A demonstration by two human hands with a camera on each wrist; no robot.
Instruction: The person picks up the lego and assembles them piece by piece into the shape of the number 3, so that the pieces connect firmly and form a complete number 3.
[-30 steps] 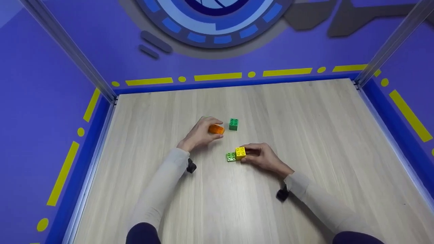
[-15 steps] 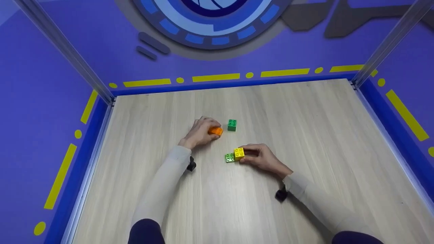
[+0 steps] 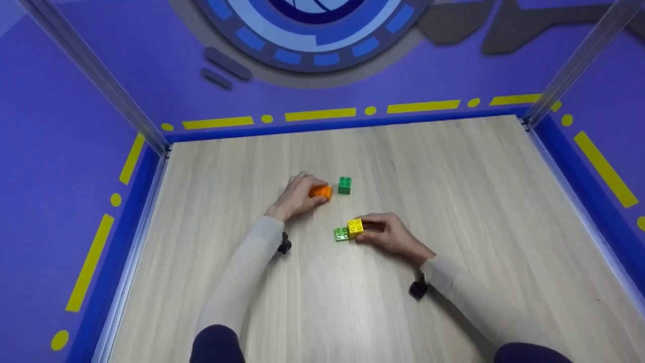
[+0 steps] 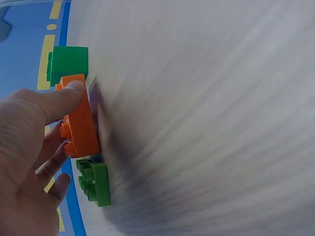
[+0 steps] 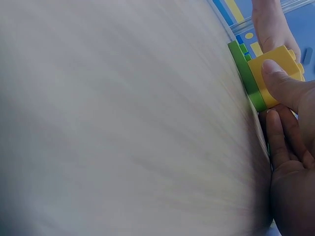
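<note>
My left hand (image 3: 296,195) pinches an orange toy brick (image 3: 322,192) between thumb and fingers. In the left wrist view the brick (image 4: 82,132) is long, its studs facing the palm side. Just beyond it stands a dark green brick (image 3: 344,185), apart from my hands. My right hand (image 3: 392,234) holds a yellow brick (image 3: 355,226) with the thumb on its side. That yellow brick (image 5: 275,55) sits on one end of a flat light green brick (image 5: 247,76), whose bare studded end (image 3: 341,234) points left. My right fingers partly hide the stack.
A pale wood-grain tabletop (image 3: 322,302) lies under everything. Blue-purple panels (image 3: 151,65) with yellow marks wall it in at the back and both sides, with metal posts (image 3: 95,75) at the corners.
The orange brick has turned in my left hand, from a tilted pose to one with studs showing, and my fingers have closed further round it. My right hand and the yellow brick stay put.
</note>
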